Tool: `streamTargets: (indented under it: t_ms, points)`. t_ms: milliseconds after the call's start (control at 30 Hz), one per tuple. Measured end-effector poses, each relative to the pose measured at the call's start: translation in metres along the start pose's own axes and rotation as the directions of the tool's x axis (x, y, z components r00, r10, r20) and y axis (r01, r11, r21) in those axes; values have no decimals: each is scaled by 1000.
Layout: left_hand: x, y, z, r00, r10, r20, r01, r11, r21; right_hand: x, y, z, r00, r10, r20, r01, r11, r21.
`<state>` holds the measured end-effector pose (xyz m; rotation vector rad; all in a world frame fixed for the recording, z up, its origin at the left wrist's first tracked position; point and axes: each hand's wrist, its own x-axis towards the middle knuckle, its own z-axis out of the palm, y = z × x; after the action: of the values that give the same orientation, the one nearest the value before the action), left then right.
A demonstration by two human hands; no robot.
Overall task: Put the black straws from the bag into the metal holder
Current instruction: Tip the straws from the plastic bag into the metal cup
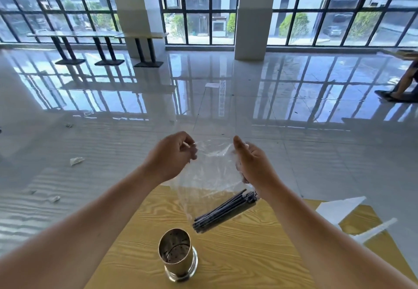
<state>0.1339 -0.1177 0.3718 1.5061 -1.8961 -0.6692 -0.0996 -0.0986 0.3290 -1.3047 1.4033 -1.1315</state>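
Bundle of thin black plastic straws (224,209) lying slantwise in the bottom of a clear, crinkled plastic bag (208,175), the bundle's lower end toward the viewer and its upper end up and to the right. The bag hangs in the air above the far part of a yellow wood-grain tabletop (248,254), its mouth uppermost. The straws sit well below the fingers: none is touched directly, and only the bag film lies between hands and bundle. Left hand (172,155), fingers curled and pinched closed on the left edge of the bag's mouth. Right hand (253,162), thumb raised and fingers closed on the right edge of the mouth, the film gathered down along its palm side; the upper end of the bundle lies just below this hand's heel. The mouth of the bag is stretched between the two hands. Perforated cylindrical metal holder (177,254), shiny, upright on the tabletop nearer the viewer, open top up and no straws inside, below and left of the bundle and apart from it. Flat white sheet pieces (339,207) rest at the table's right edge; glossy tiled floor (113,130) beyond
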Motion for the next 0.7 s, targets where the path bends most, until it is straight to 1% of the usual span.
streamTargets:
  t_ms: [100, 200, 267, 333, 400, 467, 533, 600, 633, 700]
  points:
    - [7, -13, -21, 992, -67, 103, 82, 986, -142, -7, -9, 13, 999, -42, 0, 42, 998, -54]
    - [11, -29, -40, 981, -132, 143, 166, 950, -263, -12, -21, 27, 995, -97, 18, 98, 992, -83]
    - [12, -41, -53, 972, -173, 160, 216, 925, -312, -13, -29, 38, 990, -125, 64, 128, 991, -49]
    - [13, -54, -69, 959, -207, 194, 264, 902, -342, -14, -39, 50, 980, -116, 159, 122, 992, -30]
    - [16, -67, -85, 952, -226, 207, 290, 883, -369, -15, -48, 65, 964, -93, 250, 117, 990, -83]
    - [18, -76, -99, 953, -216, 214, 287, 872, -396, -16, -55, 82, 968, -92, 233, 122, 985, -120]
    - [16, -84, -111, 964, -148, 222, 226, 894, -387, -15, -62, 102, 985, -82, 153, 97, 991, -92]
    - [11, -94, -121, 961, -7, 276, 94, 948, -304, -15, -69, 120, 994, -74, 85, 79, 995, -64]
    - [10, -99, -125, 957, 42, 287, 26, 974, -227, -16, -73, 127, 996, -72, 60, 76, 995, -68]
    - [10, -111, -130, 964, 161, 212, -143, 985, -98, -17, -79, 137, 997, -67, 29, 69, 993, -95]
